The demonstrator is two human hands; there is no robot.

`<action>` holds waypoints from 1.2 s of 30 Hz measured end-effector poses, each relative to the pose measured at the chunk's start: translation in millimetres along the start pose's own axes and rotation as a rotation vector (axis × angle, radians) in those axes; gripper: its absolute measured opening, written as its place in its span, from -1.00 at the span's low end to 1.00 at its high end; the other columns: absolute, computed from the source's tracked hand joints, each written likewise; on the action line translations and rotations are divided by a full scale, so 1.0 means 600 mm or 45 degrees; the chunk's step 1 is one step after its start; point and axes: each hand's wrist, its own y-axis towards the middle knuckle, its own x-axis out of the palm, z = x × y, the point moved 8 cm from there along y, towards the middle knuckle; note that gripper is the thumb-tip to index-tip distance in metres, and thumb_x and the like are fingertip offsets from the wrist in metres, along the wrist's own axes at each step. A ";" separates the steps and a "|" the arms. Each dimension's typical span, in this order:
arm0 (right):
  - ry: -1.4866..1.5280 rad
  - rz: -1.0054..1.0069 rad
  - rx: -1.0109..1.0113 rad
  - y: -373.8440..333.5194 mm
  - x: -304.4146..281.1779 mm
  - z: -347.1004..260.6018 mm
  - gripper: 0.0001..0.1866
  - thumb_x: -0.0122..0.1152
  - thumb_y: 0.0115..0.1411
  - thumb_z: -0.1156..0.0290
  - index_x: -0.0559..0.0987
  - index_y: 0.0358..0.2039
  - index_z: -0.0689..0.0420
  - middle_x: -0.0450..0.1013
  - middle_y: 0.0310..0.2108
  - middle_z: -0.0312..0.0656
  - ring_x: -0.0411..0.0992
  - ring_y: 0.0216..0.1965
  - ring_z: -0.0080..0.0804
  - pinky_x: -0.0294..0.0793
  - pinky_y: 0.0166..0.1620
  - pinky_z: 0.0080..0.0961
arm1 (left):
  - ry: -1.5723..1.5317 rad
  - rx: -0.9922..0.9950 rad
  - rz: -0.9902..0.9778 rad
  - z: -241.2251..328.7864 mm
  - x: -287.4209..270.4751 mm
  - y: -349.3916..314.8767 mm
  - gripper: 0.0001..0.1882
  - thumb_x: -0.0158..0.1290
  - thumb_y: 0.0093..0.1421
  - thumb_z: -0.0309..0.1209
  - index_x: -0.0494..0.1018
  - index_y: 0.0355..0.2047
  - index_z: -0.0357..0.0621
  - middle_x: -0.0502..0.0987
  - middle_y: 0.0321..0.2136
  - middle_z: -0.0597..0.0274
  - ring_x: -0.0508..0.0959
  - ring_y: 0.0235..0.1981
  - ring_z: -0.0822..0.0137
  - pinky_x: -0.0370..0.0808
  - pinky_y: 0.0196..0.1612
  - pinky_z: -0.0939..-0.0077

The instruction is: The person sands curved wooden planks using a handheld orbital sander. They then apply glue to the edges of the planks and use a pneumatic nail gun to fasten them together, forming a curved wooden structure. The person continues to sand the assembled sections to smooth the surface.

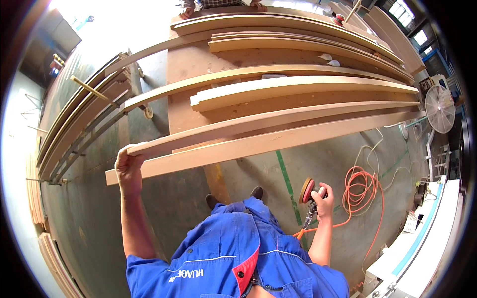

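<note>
My left hand (128, 166) is closed round the left end of a long wooden board (238, 123) that lies across the workbench. Just in front of it, a second long board (228, 155) runs along the bench's near side. Out to the right, my right hand (324, 200) grips a round orbital sander (309, 190), held up off the wood with its disc turned to the left. An orange air hose (343, 224) leads from the sander's lower end.
More long boards (298, 89) lie on the brown bench top (186, 54). Another person's hands (187, 12) rest at the far edge. A rack with boards (94, 114) stands left. Coiled hose (361, 191) lies on the floor at right, near a round fan (440, 109).
</note>
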 end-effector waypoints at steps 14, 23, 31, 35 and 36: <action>-0.076 -0.039 0.036 -0.022 0.010 0.015 -0.40 0.55 0.04 0.49 0.53 0.11 0.23 0.30 -0.30 -0.49 0.30 -0.27 -0.68 0.35 -0.12 -0.62 | 0.089 -0.008 0.069 0.013 -0.025 -0.016 -0.60 0.15 0.28 -0.76 0.57 0.08 -0.16 0.70 0.01 0.05 0.65 0.09 0.25 0.52 0.24 0.27; -0.070 -0.012 0.048 -0.030 0.016 0.010 -0.44 0.55 0.03 0.52 0.56 0.07 0.25 0.29 -0.35 -0.50 0.27 -0.31 -0.70 0.32 -0.19 -0.65 | 0.131 0.039 0.091 0.014 -0.047 -0.015 -0.67 0.14 0.33 -0.69 0.57 0.08 -0.18 0.69 0.01 0.02 0.65 0.08 0.21 0.50 0.26 0.26; -0.115 -0.032 0.087 -0.033 0.020 0.007 -0.40 0.54 0.05 0.43 0.53 0.10 0.27 0.36 -0.32 -0.46 0.36 -0.27 -0.66 0.43 -0.16 -0.59 | 0.114 0.010 0.086 0.001 -0.069 -0.010 -0.65 0.12 0.33 -0.70 0.57 0.09 -0.19 0.67 0.02 0.09 0.62 0.11 0.21 0.48 0.28 0.26; -0.133 -0.017 0.076 -0.033 0.019 0.012 -0.40 0.55 0.04 0.41 0.53 0.08 0.28 0.38 -0.33 -0.47 0.37 -0.27 -0.66 0.42 -0.16 -0.59 | 0.132 0.013 0.061 -0.016 -0.096 0.000 -0.66 0.12 0.35 -0.69 0.57 0.10 -0.20 0.65 0.03 0.14 0.61 0.11 0.26 0.48 0.27 0.29; -0.119 -0.023 0.073 -0.035 0.020 0.010 -0.40 0.57 0.03 0.40 0.54 0.07 0.28 0.39 -0.34 -0.47 0.37 -0.28 -0.66 0.43 -0.15 -0.58 | 0.175 0.007 0.072 -0.022 -0.104 0.002 -0.67 0.13 0.35 -0.68 0.57 0.10 -0.20 0.65 0.03 0.15 0.61 0.11 0.27 0.48 0.27 0.31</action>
